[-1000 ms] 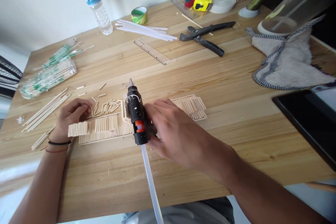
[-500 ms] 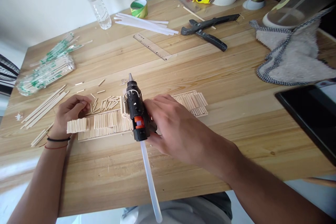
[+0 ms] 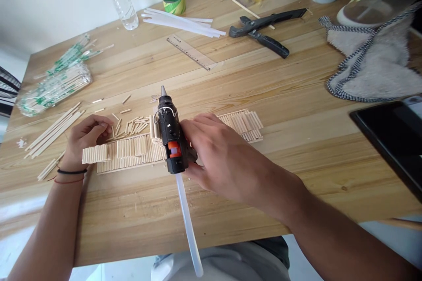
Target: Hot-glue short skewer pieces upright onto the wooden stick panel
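Note:
My right hand (image 3: 212,156) is wrapped round a black hot glue gun (image 3: 170,134), whose nozzle points away from me. A long translucent glue stick (image 3: 188,224) sticks out of its back end. Beneath the gun lies a long panel of short wooden sticks (image 3: 132,164), partly hidden by the gun and my right hand. My left hand (image 3: 90,136) rests at the panel's left end, fingers curled with the tips together beside a pile of short cut sticks (image 3: 136,126). Whatever its fingertips hold, if anything, is too small to make out.
Long sticks (image 3: 54,131) and plastic-wrapped stick packs (image 3: 56,88) lie at the left. Farther back are a water bottle (image 3: 121,4), green tape (image 3: 174,1), spare glue sticks (image 3: 184,23), a ruler (image 3: 191,52) and black cutters (image 3: 263,30). A cloth (image 3: 372,70) and phone (image 3: 389,140) are at right.
The view has shifted slightly, so the things at the back sit a little higher in the picture. Both hands and the glue gun hold nearly the same pose over the panel.

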The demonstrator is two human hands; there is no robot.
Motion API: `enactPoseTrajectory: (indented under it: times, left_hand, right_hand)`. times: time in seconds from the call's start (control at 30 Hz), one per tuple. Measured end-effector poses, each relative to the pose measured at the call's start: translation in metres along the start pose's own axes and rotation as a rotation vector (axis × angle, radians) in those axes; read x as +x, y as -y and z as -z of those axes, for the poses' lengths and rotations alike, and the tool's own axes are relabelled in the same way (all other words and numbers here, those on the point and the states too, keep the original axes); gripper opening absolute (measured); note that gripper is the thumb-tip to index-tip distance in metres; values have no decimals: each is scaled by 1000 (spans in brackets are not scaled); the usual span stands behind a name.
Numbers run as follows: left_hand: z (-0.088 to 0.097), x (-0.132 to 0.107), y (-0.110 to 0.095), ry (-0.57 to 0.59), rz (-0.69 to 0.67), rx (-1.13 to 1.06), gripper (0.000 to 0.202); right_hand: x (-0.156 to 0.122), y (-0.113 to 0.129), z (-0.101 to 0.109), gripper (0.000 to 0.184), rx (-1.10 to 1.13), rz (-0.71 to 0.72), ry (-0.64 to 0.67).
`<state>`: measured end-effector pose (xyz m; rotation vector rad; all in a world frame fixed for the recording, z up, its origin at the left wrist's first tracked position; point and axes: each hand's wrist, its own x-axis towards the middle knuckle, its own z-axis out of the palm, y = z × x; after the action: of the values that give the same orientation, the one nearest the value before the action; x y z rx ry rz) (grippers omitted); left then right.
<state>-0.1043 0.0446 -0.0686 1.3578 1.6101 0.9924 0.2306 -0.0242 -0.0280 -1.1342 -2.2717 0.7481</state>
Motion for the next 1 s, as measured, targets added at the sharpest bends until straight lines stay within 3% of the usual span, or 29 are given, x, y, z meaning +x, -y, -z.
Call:
enactPoseTrajectory:
  times: [0.37, 1.0]
  left_hand:
    - [0, 0, 2, 17, -23, 22, 13]
    - [11, -1, 6, 75, 25, 17, 32]
  right_hand:
    - [-1, 0, 0, 14, -6, 5, -14]
    - [2, 3, -1, 19, 46, -5, -21]
